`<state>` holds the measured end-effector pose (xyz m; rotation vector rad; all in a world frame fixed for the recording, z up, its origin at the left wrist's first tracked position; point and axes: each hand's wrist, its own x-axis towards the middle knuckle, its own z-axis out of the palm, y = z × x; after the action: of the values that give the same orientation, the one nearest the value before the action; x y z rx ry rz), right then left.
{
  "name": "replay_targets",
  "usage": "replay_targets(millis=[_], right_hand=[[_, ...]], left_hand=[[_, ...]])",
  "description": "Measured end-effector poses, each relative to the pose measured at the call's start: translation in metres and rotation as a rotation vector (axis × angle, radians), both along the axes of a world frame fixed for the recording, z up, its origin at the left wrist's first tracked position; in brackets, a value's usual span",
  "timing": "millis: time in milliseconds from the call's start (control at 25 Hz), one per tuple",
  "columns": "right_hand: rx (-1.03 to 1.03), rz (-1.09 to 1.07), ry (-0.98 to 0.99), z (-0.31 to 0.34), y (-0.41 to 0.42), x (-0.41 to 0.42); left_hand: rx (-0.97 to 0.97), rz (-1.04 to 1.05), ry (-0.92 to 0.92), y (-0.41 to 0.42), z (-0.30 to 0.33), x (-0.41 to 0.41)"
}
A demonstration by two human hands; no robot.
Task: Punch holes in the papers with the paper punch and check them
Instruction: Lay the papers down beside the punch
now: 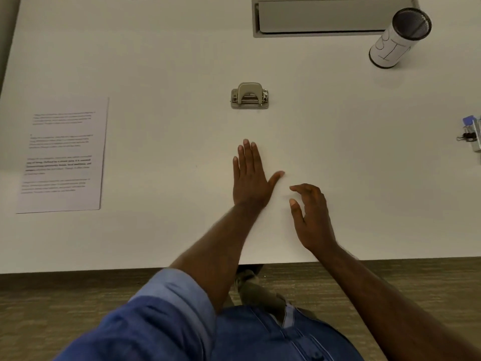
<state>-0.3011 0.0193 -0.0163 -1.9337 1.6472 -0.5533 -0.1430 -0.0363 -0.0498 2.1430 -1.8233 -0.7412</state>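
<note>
Head view: white desk [161,61] over grey carpet [52,295]; paper punch [250,96] centred, papers [63,155] far left. Left hand [251,177] was laid flat, holding nothing; right hand [311,217] loosely curled, empty.

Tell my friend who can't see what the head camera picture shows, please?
Two empty hands, the left hand flat and the right hand loosely curled, hover at a white desk below a paper punch. Printed papers lie far left; a mesh cup stands far right.
</note>
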Motion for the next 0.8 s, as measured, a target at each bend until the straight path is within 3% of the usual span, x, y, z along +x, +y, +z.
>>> replay_targets(millis=[120, 200, 280, 360, 560, 800], right_hand=[[-0.001, -0.029, -0.063, -0.002, -0.001, -0.003], [0.023, -0.060, -0.085, -0.006, 0.004, -0.003], [0.047, -0.081, -0.027, -0.012, 0.011, -0.002], [0.103, -0.078, 0.111, -0.020, 0.015, 0.000], [0.190, -0.001, 0.463, -0.037, 0.001, 0.025], [0.137, 0.155, 0.513, -0.038, -0.025, 0.080]], left_hand=[[-0.209, 0.091, 0.320, -0.018, 0.019, 0.030], [-0.408, 0.188, 0.434, -0.007, 0.029, 0.066], [-0.450, 0.256, 0.397, 0.019, 0.033, 0.106], [-0.372, 0.275, 0.316, 0.051, 0.032, 0.134], [-0.159, 0.149, 0.122, 0.116, 0.022, 0.137], [-0.072, 0.152, 0.099, 0.148, 0.021, 0.117]])
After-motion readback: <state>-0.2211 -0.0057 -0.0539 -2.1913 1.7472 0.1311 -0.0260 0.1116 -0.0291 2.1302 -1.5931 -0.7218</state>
